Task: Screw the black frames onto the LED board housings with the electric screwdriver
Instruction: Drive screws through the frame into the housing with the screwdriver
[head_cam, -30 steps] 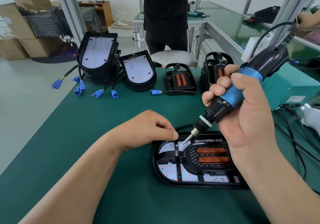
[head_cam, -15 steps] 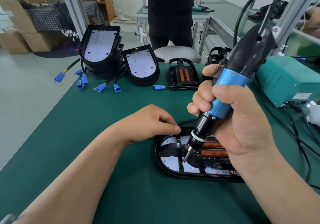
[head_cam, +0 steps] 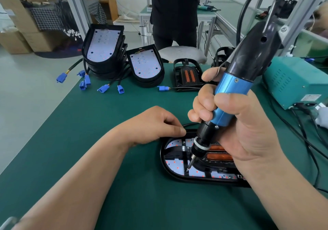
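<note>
Mat (head_cam: pixel 106 123): right hand (head_cam: pixel 248 132) grips tilted screwdriver (head_cam: pixel 232 91); left hand (head_cam: pixel 152 125) pinches housing (head_cam: pixel 174 165).

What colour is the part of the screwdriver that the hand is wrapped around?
The screwdriver grip is metallic blue, with black sections either side; head view.
</note>
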A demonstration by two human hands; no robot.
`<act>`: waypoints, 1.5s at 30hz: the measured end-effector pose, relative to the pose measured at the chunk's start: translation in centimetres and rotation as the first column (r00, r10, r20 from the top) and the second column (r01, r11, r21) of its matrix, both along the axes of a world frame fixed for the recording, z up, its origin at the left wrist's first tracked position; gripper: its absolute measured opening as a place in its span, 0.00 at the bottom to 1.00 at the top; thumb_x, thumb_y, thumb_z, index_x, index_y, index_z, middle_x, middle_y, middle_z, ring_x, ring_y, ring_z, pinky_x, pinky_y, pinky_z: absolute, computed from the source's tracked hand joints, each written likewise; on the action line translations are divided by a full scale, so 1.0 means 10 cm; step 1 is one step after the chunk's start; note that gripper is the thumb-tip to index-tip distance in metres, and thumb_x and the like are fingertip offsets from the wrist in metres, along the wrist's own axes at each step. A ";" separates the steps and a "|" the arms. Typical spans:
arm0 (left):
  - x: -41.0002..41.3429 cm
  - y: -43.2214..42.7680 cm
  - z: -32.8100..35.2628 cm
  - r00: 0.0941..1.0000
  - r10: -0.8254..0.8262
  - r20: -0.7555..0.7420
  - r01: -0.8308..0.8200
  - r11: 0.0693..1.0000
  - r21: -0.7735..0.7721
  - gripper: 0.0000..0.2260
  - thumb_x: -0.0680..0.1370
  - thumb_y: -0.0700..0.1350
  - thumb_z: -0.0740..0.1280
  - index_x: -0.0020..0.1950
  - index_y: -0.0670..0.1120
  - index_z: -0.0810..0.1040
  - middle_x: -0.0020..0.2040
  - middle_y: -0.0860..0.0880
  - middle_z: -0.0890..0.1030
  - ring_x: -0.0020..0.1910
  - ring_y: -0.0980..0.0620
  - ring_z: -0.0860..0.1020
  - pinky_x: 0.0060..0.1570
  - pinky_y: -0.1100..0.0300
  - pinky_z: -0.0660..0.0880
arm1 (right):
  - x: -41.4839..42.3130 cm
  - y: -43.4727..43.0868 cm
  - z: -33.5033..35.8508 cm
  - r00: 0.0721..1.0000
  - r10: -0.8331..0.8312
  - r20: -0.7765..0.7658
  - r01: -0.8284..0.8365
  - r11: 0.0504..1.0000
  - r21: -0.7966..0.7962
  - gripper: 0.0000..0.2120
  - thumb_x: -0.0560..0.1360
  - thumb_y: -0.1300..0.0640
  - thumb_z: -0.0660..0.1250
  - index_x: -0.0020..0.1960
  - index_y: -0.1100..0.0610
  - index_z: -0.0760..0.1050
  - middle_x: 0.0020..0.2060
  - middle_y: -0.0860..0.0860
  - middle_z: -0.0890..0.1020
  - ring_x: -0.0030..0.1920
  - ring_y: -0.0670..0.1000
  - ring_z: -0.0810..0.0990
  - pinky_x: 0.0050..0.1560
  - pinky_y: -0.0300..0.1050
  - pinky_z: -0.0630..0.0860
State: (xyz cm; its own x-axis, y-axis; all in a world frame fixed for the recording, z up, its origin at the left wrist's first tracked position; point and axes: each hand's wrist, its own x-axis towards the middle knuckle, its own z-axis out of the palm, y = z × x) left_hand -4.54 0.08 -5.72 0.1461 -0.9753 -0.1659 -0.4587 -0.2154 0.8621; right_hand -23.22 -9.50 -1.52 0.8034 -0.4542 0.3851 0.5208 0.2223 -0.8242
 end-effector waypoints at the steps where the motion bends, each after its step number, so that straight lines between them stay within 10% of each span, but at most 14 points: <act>1: -0.01 0.00 0.01 1.000 -0.002 -0.004 0.002 1.000 0.001 0.06 0.79 0.47 0.76 0.42 0.49 0.87 0.27 0.62 0.76 0.25 0.66 0.71 0.28 0.76 0.64 | 0.00 0.00 0.00 1.000 0.006 0.001 -0.006 1.000 -0.006 0.16 0.73 0.61 0.65 0.60 0.58 0.74 0.36 0.51 0.72 0.34 0.52 0.72 0.43 0.51 0.76; 8: -0.04 0.01 0.06 0.999 -0.035 0.019 0.035 0.999 0.006 0.20 0.80 0.47 0.75 0.29 0.60 0.81 0.25 0.62 0.73 0.25 0.63 0.68 0.28 0.74 0.63 | 0.02 0.08 0.01 0.992 0.120 0.034 -0.119 0.992 -0.033 0.23 0.69 0.54 0.81 0.59 0.57 0.76 0.34 0.51 0.73 0.32 0.50 0.73 0.41 0.50 0.75; 19: -0.04 0.03 0.07 0.999 -0.044 0.003 0.044 0.999 0.010 0.18 0.79 0.49 0.74 0.29 0.59 0.81 0.25 0.61 0.70 0.26 0.61 0.64 0.28 0.71 0.61 | 0.02 0.04 0.00 0.966 0.255 0.043 -0.253 0.967 -0.041 0.19 0.72 0.55 0.80 0.56 0.57 0.75 0.34 0.52 0.73 0.31 0.50 0.74 0.39 0.49 0.75; 31: 0.02 0.02 -0.01 0.999 -0.012 -0.041 0.013 1.000 0.020 0.10 0.78 0.54 0.76 0.48 0.48 0.88 0.36 0.51 0.81 0.34 0.54 0.71 0.35 0.60 0.67 | -0.01 -0.05 0.00 0.989 -0.053 0.139 0.039 0.994 0.097 0.17 0.75 0.57 0.75 0.61 0.56 0.74 0.37 0.48 0.74 0.35 0.48 0.73 0.44 0.47 0.76; 35: 0.04 -0.02 -0.05 0.960 0.076 -0.268 -0.074 0.997 0.016 0.12 0.82 0.47 0.69 0.53 0.37 0.84 0.37 0.50 0.73 0.31 0.56 0.66 0.28 0.66 0.62 | -0.05 -0.14 0.04 0.969 -0.192 0.154 0.160 0.967 0.197 0.08 0.83 0.58 0.59 0.60 0.55 0.72 0.38 0.47 0.73 0.37 0.47 0.73 0.47 0.45 0.76; 40: 0.04 -0.08 -0.04 0.688 0.209 -0.695 -0.216 0.973 0.079 0.16 0.82 0.28 0.56 0.61 0.32 0.81 0.43 0.45 0.79 0.33 0.55 0.69 0.26 0.67 0.65 | -0.08 -0.30 0.05 0.931 -0.332 0.152 0.268 0.904 0.334 0.06 0.84 0.59 0.60 0.60 0.55 0.72 0.40 0.48 0.73 0.38 0.47 0.74 0.50 0.45 0.76; 45: -0.01 -0.13 -0.13 0.619 0.215 -0.755 -0.205 0.973 0.109 0.13 0.85 0.31 0.58 0.61 0.33 0.80 0.42 0.46 0.81 0.29 0.59 0.67 0.21 0.70 0.62 | -0.09 -0.44 0.02 0.899 -0.420 0.121 0.334 0.838 0.431 0.04 0.84 0.60 0.62 0.57 0.55 0.75 0.40 0.48 0.75 0.38 0.47 0.74 0.50 0.45 0.77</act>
State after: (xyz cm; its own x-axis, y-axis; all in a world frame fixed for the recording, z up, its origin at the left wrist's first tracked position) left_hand -4.63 -1.27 -6.99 0.1648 -0.9318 -0.3235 0.4137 -0.2324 0.8803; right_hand -24.08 -13.91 -1.36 0.4620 -0.8520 0.2462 0.7756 0.2535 -0.5781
